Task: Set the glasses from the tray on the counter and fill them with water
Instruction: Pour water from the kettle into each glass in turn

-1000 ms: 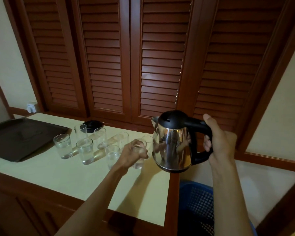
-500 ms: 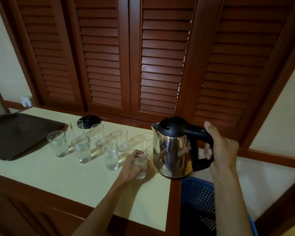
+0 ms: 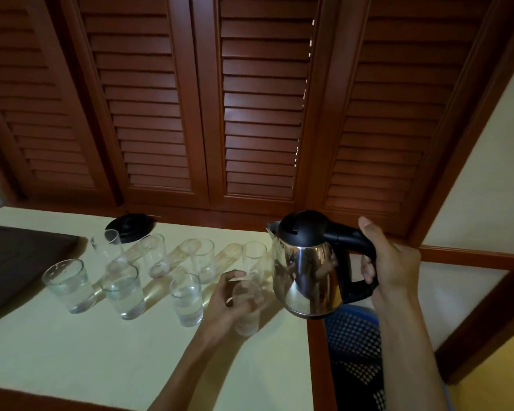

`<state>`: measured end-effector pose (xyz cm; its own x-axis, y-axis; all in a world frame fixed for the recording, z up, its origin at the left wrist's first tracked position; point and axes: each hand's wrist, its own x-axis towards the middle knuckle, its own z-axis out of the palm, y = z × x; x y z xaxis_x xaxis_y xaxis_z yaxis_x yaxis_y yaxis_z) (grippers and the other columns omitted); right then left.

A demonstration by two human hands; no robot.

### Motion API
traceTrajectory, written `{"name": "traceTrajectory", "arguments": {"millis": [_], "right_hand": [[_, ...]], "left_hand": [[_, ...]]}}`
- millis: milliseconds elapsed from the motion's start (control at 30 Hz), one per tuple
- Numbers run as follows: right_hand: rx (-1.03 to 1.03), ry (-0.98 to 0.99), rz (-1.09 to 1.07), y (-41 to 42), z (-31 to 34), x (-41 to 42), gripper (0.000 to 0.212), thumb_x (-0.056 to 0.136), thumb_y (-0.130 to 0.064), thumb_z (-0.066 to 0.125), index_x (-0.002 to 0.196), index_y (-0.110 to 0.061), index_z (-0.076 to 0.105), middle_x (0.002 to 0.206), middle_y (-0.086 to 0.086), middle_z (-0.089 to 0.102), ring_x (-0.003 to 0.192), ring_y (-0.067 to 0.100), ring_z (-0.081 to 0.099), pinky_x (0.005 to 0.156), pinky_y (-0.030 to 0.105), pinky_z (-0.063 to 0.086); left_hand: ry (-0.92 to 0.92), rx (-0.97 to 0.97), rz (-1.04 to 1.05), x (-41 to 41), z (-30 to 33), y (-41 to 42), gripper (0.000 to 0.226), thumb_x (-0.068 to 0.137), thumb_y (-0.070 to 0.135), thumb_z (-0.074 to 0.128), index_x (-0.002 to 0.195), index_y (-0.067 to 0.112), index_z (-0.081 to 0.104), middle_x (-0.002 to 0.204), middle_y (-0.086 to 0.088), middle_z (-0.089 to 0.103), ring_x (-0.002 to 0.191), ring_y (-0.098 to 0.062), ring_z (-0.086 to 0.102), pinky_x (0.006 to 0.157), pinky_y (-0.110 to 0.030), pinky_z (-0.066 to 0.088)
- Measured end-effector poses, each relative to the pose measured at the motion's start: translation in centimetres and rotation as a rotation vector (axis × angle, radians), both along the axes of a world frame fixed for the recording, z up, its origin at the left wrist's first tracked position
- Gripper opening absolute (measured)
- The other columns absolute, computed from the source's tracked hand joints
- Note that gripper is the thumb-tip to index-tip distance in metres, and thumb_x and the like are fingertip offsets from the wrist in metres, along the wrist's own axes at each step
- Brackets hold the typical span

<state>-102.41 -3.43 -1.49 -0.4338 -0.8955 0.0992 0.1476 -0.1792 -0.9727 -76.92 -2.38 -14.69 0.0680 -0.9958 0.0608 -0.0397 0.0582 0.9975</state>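
Note:
My right hand (image 3: 392,265) grips the black handle of a steel kettle (image 3: 307,268), held upright just above the counter's right edge. My left hand (image 3: 226,301) curls round a clear glass (image 3: 247,310) standing on the pale counter (image 3: 72,357), left of the kettle. Three glasses with water stand in a front row: one at the left (image 3: 69,286), one in the middle (image 3: 125,292), one nearer my hand (image 3: 187,299). Behind them stand several more clear glasses (image 3: 156,256), which look empty.
A dark tray (image 3: 15,256) lies at the counter's left end. The black kettle base (image 3: 130,226) sits at the back by the louvred wooden doors (image 3: 258,114). A blue perforated basket (image 3: 353,345) stands below the counter's right edge.
My left hand drew the glass toward the front of the counter, in line with the filled row. The kettle stays upright in my right hand, close to that glass.

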Motion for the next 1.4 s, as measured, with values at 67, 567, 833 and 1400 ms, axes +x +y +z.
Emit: {"name": "traceTrajectory", "arguments": {"millis": [67, 567, 833, 1400], "right_hand": [[0.007, 0.007, -0.024, -0.2, 0.1, 0.3, 0.042, 0.08, -0.04, 0.081, 0.058, -0.009, 0.062, 0.04, 0.001, 0.049, 0.033, 0.015, 0.039, 0.037, 0.023, 0.031], [0.016, -0.023, -0.093, -1.2, -0.8, 1.4, 0.042, 0.083, -0.035, 0.079, 0.059, -0.007, 0.059, 0.041, 0.002, 0.047, 0.032, 0.015, 0.038, 0.036, 0.024, 0.031], [-0.002, 0.008, -0.071, -2.1, -1.0, 1.8, 0.042, 0.084, -0.034, 0.079, 0.056, -0.01, 0.058, 0.043, 0.003, 0.048, 0.033, 0.015, 0.038, 0.037, 0.024, 0.031], [-0.063, 0.2, 0.077, -5.4, 6.0, 2.2, 0.044, 0.091, -0.035, 0.072, 0.057, -0.011, 0.058, 0.038, -0.004, 0.048, 0.03, 0.011, 0.04, 0.037, 0.019, 0.037]], "left_hand": [[0.11, 0.03, 0.047, 0.3, 0.7, -0.7, 0.055, 0.075, 0.047, 0.07, 0.124, 0.023, 0.061, 0.107, 0.018, 0.072, 0.111, -0.002, 0.065, 0.095, -0.019, 0.052], [-0.04, 0.26, -0.004, -0.1, 3.3, -10.1, 0.06, 0.073, -0.019, 0.075, 0.123, 0.008, 0.057, 0.117, -0.009, 0.062, 0.085, -0.008, 0.061, 0.062, -0.013, 0.051], [-0.312, 0.099, -0.101, -0.1, 2.2, -10.3, 0.029, 0.079, -0.002, 0.075, 0.105, 0.006, 0.063, 0.091, -0.005, 0.068, 0.083, -0.018, 0.062, 0.076, -0.03, 0.055], [-0.149, -0.055, 0.318, -1.1, 8.7, -9.7, 0.036, 0.065, 0.009, 0.084, 0.093, 0.015, 0.061, 0.083, 0.007, 0.07, 0.078, -0.009, 0.066, 0.064, -0.016, 0.046]]}}
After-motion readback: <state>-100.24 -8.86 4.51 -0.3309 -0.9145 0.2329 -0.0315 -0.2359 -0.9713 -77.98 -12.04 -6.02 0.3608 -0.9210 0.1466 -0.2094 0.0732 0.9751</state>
